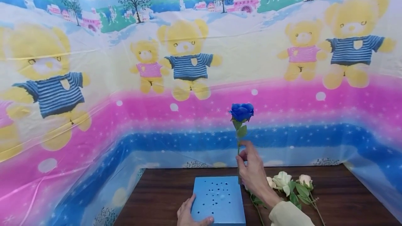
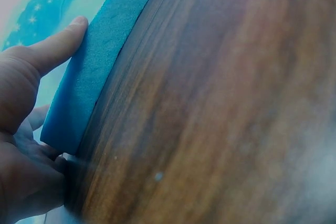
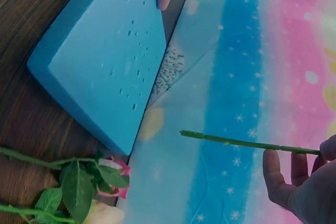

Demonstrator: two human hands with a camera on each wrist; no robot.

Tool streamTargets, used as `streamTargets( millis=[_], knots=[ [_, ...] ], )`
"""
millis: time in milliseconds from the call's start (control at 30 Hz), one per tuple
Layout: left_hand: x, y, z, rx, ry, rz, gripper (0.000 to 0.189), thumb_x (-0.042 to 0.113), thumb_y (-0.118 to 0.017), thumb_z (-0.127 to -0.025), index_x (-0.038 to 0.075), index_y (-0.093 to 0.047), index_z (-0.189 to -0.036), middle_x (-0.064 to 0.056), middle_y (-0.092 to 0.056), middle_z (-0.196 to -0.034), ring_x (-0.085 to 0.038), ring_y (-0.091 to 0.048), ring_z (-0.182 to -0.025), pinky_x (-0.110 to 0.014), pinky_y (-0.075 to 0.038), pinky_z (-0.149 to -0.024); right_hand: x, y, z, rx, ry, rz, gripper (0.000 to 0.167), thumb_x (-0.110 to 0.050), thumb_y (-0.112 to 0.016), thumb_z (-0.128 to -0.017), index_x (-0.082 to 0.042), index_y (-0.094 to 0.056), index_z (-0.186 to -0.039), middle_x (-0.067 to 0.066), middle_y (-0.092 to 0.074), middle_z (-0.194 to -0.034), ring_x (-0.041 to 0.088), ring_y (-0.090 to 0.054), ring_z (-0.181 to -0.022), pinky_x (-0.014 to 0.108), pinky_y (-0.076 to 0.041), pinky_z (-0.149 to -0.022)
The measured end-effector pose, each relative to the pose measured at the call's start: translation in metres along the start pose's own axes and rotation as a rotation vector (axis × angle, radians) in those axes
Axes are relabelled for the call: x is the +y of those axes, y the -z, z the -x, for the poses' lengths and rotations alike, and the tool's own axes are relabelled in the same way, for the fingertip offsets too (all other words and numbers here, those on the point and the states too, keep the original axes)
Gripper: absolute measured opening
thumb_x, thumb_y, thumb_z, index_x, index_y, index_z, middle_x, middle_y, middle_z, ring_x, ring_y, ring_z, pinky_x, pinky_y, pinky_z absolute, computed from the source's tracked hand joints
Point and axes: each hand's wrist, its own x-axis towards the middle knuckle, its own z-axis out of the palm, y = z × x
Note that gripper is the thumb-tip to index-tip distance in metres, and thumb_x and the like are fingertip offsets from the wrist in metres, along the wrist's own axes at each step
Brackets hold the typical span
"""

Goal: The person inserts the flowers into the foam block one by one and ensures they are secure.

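Observation:
My right hand [image 1: 252,170] pinches the green stem of a blue artificial rose [image 1: 242,112] between thumb and fingers. The rose stands upright, with its bloom high above the table. In the right wrist view, the cut lower end of the stem [image 3: 231,141] hangs free, apart from the blue foam block [image 3: 100,66]. That block [image 1: 204,193] lies flat on the table, with many small holes in its top. At its near left corner my left hand [image 1: 190,213] holds it, fingers along the side and thumb at the front edge; the left wrist view shows the thumb [image 2: 60,45] against the foam.
Several artificial roses lie on the dark wooden table [image 1: 157,194] right of the block, among them a white rose [image 1: 282,181] and a pale pink rose [image 1: 305,180]. A pink rose [image 3: 125,170] shows in the right wrist view. A printed bear curtain [image 1: 201,128] hangs behind.

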Motion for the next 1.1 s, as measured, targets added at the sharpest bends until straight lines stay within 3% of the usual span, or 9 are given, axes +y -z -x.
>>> streamTargets(
  millis=[267, 433, 633, 1100],
  knots=[
    [0.000, 0.000, 0.001, -0.006, 0.004, 0.015, 0.120, 0.063, -0.101, -0.073, 0.003, -0.051, -0.165, -0.039, -0.047, -0.160, -0.071, -0.033, -0.147, -0.087, -0.035, -0.111, 0.001, -0.014, -0.002, -0.022, -0.009, -0.053, 0.047, 0.003, -0.068, -0.108, -0.017, -0.055, -0.149, 0.003, -0.066, -0.094, 0.016, -0.066, -0.077, 0.029, -0.059, -0.065],
    [-0.001, -0.002, 0.001, 0.021, 0.000, -0.001, 0.121, 0.064, -0.101, -0.072, 0.002, -0.053, -0.164, -0.038, -0.049, -0.158, -0.070, -0.035, -0.146, -0.086, -0.036, -0.111, 0.002, -0.020, 0.001, -0.061, -0.029, -0.087, 0.047, 0.002, -0.067, -0.109, -0.017, -0.054, -0.150, 0.001, -0.065, -0.094, 0.021, -0.069, -0.082, 0.030, -0.058, -0.068],
    [0.000, -0.002, 0.002, 0.033, 0.007, 0.013, 0.121, 0.065, -0.101, -0.072, 0.003, -0.053, -0.164, -0.039, -0.049, -0.159, -0.069, -0.035, -0.146, -0.086, -0.038, -0.109, 0.003, -0.028, 0.001, -0.079, -0.023, -0.072, 0.045, -0.001, -0.067, -0.111, -0.020, -0.054, -0.149, -0.001, -0.065, -0.096, 0.013, -0.068, -0.092, 0.032, -0.057, -0.074],
    [0.001, -0.001, 0.004, 0.033, -0.005, 0.017, 0.119, 0.066, -0.099, -0.075, 0.002, -0.053, -0.163, -0.040, -0.048, -0.158, -0.072, -0.034, -0.146, -0.088, -0.038, -0.107, -0.001, -0.042, -0.002, -0.116, -0.016, -0.087, 0.046, -0.003, -0.065, -0.112, -0.026, -0.053, -0.149, -0.003, -0.063, -0.099, 0.014, -0.067, -0.089, 0.032, -0.059, -0.074]
  ],
)
